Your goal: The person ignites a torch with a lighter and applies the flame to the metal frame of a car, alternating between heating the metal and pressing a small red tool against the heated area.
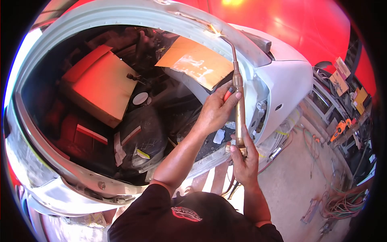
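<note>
- Closest to the camera is a black shirt (193, 218) with a red and white logo patch on it; the lettering is too small and warped to read.
- Right hand (244, 159) is wrapped tight around the bottom end of a brass gas torch (240, 109), down by the fitting where the hoses (231, 186) hang off below the fist.
- Left hand (215, 112) sits higher up the same torch, fingers curled shut around the upper handle, thumb lying right against a red valve knob (228, 94).
- So the torch runs roughly upright between both hands, right one low, left one above it, then the thin bent neck carries on up past the left hand.
- The torch tip (219, 35) is at the white car body edge (169, 16), where a small bright glow shows on the metal seam.
- Just left of the neck, a piece of brown cardboard (197, 60) lies over the opening, scuffed white in the middle, no print I can make out.
- Deeper in the opening there's another cardboard box (100, 86) and a dark wrapped part (141, 137) with tape and a small yellow tag, unreadable.
- Off to the right on the concrete floor (290, 177): tangled cables (342, 199) and a rack with an orange tool (340, 128).
</note>
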A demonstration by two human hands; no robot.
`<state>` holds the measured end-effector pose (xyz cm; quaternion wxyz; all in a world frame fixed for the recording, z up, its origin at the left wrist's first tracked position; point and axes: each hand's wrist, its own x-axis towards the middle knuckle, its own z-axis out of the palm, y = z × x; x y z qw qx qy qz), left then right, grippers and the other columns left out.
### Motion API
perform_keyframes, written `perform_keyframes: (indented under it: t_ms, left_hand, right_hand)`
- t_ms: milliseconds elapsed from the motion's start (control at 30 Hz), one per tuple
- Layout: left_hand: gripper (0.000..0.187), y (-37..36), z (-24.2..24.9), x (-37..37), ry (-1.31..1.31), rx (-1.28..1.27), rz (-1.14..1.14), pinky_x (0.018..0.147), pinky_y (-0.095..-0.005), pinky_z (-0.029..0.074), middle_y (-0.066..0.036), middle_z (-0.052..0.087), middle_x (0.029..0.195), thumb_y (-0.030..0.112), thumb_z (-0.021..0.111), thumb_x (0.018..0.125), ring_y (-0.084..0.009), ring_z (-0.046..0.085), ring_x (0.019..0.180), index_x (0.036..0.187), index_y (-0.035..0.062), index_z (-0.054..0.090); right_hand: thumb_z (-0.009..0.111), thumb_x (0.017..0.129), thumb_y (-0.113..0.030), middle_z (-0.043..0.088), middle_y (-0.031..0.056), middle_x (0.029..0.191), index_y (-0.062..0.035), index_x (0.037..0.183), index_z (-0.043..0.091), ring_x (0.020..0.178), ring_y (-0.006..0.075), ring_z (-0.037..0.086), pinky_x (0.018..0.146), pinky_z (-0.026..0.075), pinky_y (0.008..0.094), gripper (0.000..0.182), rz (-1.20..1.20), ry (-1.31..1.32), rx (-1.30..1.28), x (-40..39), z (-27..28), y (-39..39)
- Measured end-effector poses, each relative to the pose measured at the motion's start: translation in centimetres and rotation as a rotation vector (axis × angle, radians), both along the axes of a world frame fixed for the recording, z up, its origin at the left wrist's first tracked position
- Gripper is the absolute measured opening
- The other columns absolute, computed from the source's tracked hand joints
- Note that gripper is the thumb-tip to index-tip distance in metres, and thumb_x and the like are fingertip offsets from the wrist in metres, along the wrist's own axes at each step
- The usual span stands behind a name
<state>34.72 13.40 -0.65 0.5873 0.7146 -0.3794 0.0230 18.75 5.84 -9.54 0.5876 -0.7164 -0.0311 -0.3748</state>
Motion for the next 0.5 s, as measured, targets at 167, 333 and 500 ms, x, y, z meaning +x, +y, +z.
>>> perform_keyframes:
  t_ms: [167, 333, 500]
  left_hand:
    - [0.054, -0.24, 0.32, -0.05, -0.014, 0.042, 0.009, 0.100, -0.0433, 0.050, -0.022, 0.072, 0.116, 0.039, 0.064, 0.103, -0.0336, 0.069, 0.110, 0.145, 0.0049, 0.058]
    - [0.052, -0.26, 0.46, -0.07, 0.033, -0.007, -0.030, 0.098, -0.0400, 0.050, -0.020, 0.073, 0.114, 0.038, 0.064, 0.104, -0.0259, 0.068, 0.106, 0.144, 0.0044, 0.058]
    - [0.051, 0.28, 0.50, 0.07, 0.031, -0.048, -0.016, 0.095, -0.0383, 0.051, -0.016, 0.073, 0.110, 0.037, 0.065, 0.104, -0.0214, 0.066, 0.100, 0.143, 0.0047, 0.059]
  right_hand:
    - [0.069, 0.098, -0.009, 0.063, 0.0143, 0.101, -0.0003, 0.157, 0.044, 0.088, 0.0218, 0.065, 0.077, 0.052, 0.0352, 0.064, -0.040, 0.004, -0.020, 0.04, -0.08, -0.09]
    - [0.070, 0.097, -0.007, 0.063, 0.0148, 0.106, -0.0010, 0.157, 0.045, 0.093, 0.0215, 0.066, 0.082, 0.054, 0.0352, 0.065, -0.020, -0.009, -0.005, 0.28, 0.30, -0.03]
    - [0.071, 0.097, -0.005, 0.062, 0.0152, 0.110, -0.0028, 0.158, 0.045, 0.096, 0.0219, 0.067, 0.085, 0.055, 0.0355, 0.066, 0.019, 0.037, -0.007, 0.04, 0.77, -0.04]
